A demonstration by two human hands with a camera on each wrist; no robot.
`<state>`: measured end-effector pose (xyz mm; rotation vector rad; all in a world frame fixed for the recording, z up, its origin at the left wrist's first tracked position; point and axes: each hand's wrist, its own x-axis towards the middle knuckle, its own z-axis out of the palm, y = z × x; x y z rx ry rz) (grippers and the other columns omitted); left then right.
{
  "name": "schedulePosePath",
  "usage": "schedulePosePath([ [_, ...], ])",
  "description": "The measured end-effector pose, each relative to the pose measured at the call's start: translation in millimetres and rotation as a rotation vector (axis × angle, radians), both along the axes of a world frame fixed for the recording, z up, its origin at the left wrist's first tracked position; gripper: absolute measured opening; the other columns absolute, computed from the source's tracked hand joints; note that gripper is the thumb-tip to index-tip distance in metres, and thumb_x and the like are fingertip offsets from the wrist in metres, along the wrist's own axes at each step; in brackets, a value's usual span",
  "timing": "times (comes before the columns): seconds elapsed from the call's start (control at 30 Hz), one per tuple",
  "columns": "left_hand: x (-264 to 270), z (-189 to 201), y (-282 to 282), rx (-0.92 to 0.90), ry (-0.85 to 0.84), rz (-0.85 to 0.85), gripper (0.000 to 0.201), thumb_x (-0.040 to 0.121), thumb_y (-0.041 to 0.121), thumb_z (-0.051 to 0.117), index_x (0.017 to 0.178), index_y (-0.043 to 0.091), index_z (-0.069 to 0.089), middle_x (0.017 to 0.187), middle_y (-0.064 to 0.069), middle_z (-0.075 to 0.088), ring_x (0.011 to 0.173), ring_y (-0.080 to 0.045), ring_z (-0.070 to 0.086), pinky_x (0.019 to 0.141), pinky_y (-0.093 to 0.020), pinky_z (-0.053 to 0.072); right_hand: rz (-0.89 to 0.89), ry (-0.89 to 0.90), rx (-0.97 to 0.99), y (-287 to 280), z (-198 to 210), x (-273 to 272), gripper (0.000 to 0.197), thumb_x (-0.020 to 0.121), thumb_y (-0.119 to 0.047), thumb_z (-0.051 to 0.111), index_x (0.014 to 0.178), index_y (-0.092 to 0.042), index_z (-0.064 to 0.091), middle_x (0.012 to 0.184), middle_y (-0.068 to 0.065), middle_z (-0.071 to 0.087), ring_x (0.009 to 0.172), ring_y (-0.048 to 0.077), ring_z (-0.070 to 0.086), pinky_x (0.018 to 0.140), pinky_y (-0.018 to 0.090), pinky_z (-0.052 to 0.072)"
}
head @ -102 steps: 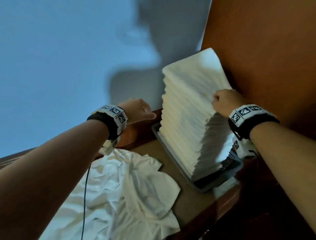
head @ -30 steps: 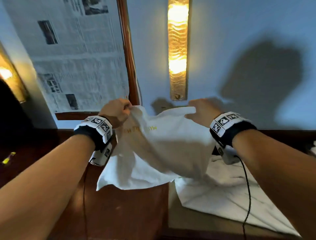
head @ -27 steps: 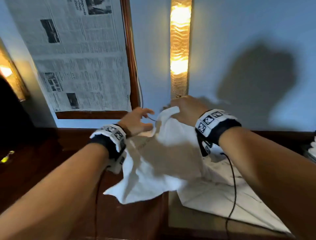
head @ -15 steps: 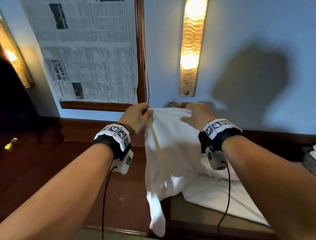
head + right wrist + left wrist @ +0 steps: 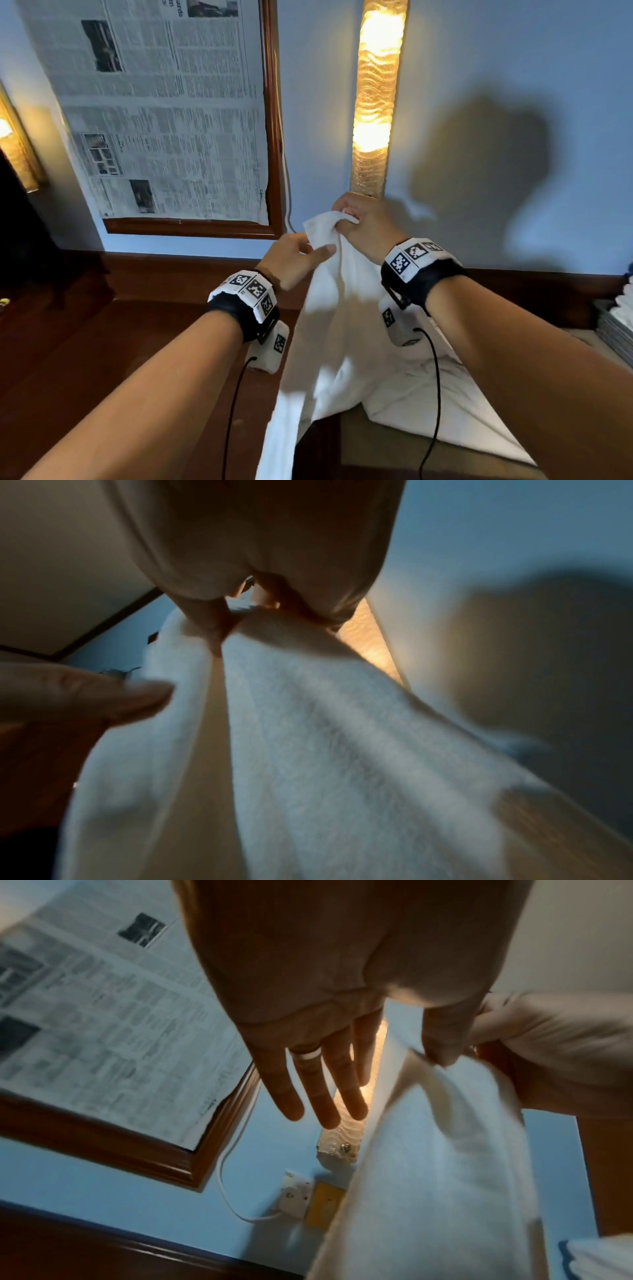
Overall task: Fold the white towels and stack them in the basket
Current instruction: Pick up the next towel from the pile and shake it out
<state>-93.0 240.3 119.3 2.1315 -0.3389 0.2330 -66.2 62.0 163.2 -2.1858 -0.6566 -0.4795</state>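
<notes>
A white towel (image 5: 342, 325) hangs in the air in front of me, its lower end trailing past the table edge. My right hand (image 5: 346, 219) grips its bunched top corner; the right wrist view shows the fingers (image 5: 232, 615) curled into the cloth (image 5: 325, 750). My left hand (image 5: 311, 248) is just below and left of it. Its fingers (image 5: 325, 1104) are straight, and the thumb touches the towel's edge (image 5: 428, 1177). The grey basket (image 5: 613, 329) with stacked folded towels (image 5: 625, 305) shows only at the far right edge.
Another white towel (image 5: 428, 411) lies rumpled on the tan table top (image 5: 359, 445) under my right arm. A framed newspaper (image 5: 164, 113) and a lit wall lamp (image 5: 375, 92) hang on the blue wall. A wall socket (image 5: 294, 1196) sits behind the towel. Dark wood surface (image 5: 102, 342) to the left.
From the basket stack I turned left and picked up a towel. Half a second ago both hands held its top edge; now the right bunches the top and the left has opened.
</notes>
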Motion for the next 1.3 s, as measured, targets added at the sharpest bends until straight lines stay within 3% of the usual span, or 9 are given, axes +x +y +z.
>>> schedulePosePath([
  [0.17, 17.2, 13.3, -18.0, -0.190, -0.113, -0.002, 0.038, 0.097, 0.034, 0.065, 0.090, -0.003, 0.069, 0.076, -0.019, 0.068, 0.066, -0.016, 0.057, 0.065, -0.031, 0.045, -0.028, -0.028, -0.051, -6.7, 10.1, 19.8, 0.019, 0.085, -0.017, 0.063, 0.081, -0.031, 0.053, 0.070, -0.010, 0.050, 0.069, 0.019, 0.051, 0.064, 0.034, 0.043],
  [0.3, 31.1, 34.5, -18.1, -0.133, -0.214, 0.066, 0.036, 0.103, 0.016, 0.054, 0.071, 0.003, 0.063, 0.062, -0.006, 0.056, 0.055, -0.012, 0.045, 0.053, -0.021, 0.035, -0.027, -0.080, -0.033, -22.0, 10.2, 38.8, 0.027, 0.084, -0.022, 0.076, 0.078, -0.020, 0.050, 0.060, -0.009, 0.043, 0.057, 0.010, 0.041, 0.055, 0.028, 0.032],
  [0.5, 61.1, 65.7, 6.7, -0.036, -0.288, 0.122, 0.027, 0.098, 0.027, 0.056, 0.090, 0.007, 0.072, 0.082, -0.017, 0.069, 0.071, -0.020, 0.061, 0.065, -0.032, 0.049, -0.021, -0.009, -0.085, -21.3, -14.8, 65.5, 0.029, 0.089, -0.032, 0.070, 0.072, -0.017, 0.052, 0.063, -0.007, 0.048, 0.061, 0.016, 0.046, 0.059, 0.032, 0.035],
  [0.67, 73.4, 67.8, 39.0, 0.012, -0.249, 0.220, 0.025, 0.096, 0.032, 0.057, 0.076, 0.025, 0.071, 0.076, -0.006, 0.065, 0.071, -0.019, 0.059, 0.065, -0.036, 0.053, -0.198, 0.258, -0.437, -66.8, -94.1, 103.4, 0.038, 0.097, -0.034, 0.057, 0.061, -0.023, 0.047, 0.070, -0.001, 0.053, 0.075, 0.025, 0.051, 0.063, 0.032, 0.032],
  [0.8, 82.8, 49.8, 52.8, 0.061, -0.182, 0.278, 0.030, 0.098, 0.034, 0.056, 0.090, 0.009, 0.070, 0.092, -0.024, 0.068, 0.085, -0.038, 0.066, 0.077, -0.060, 0.057, -0.315, 0.356, -0.187, -110.0, -119.4, 118.1, 0.034, 0.094, -0.023, 0.063, 0.060, -0.022, 0.059, 0.069, 0.003, 0.061, 0.078, 0.032, 0.060, 0.065, 0.035, 0.041],
  [0.97, 89.7, 37.6, 16.4, -0.070, -0.100, 0.034, 0.022, 0.104, 0.015, 0.053, 0.097, 0.017, 0.074, 0.092, -0.006, 0.074, 0.086, -0.018, 0.068, 0.079, -0.039, 0.055, -0.122, -0.033, -0.023, -76.1, -63.4, 121.5, 0.022, 0.086, 0.002, 0.059, 0.095, -0.007, 0.077, 0.097, 0.012, 0.075, 0.094, 0.028, 0.068, 0.083, 0.037, 0.051],
  [1.1, 101.7, 38.7, -26.1, -0.178, -0.069, -0.126, 0.024, 0.105, 0.013, 0.046, 0.108, 0.019, 0.070, 0.099, 0.021, 0.072, 0.092, 0.007, 0.066, 0.081, -0.017, 0.053, 0.059, -0.173, 0.038, -44.9, -3.2, 112.9, 0.027, 0.085, -0.002, 0.066, 0.065, -0.019, 0.064, 0.062, -0.016, 0.063, 0.062, -0.001, 0.056, 0.064, 0.023, 0.043],
  [1.23, 110.0, 40.5, -45.7, -0.219, -0.047, -0.149, 0.032, 0.106, 0.030, 0.045, 0.086, 0.020, 0.068, 0.074, 0.010, 0.070, 0.071, -0.008, 0.064, 0.072, -0.024, 0.048, -0.115, -0.198, -0.016, -46.7, 19.0, 103.9, 0.039, 0.085, -0.021, 0.072, 0.054, -0.023, 0.048, 0.049, -0.007, 0.041, 0.050, 0.009, 0.038, 0.054, 0.030, 0.028],
  [1.3, 107.3, 43.7, -45.0, -0.114, -0.095, -0.158, 0.037, 0.107, 0.031, 0.044, 0.075, 0.026, 0.064, 0.063, 0.017, 0.064, 0.061, -0.001, 0.057, 0.064, -0.017, 0.043, -0.188, -0.220, -0.061, -50.6, 13.7, 93.8, 0.036, 0.085, -0.028, 0.074, 0.058, -0.016, 0.053, 0.053, -0.002, 0.044, 0.054, 0.018, 0.040, 0.053, 0.032, 0.029],
])
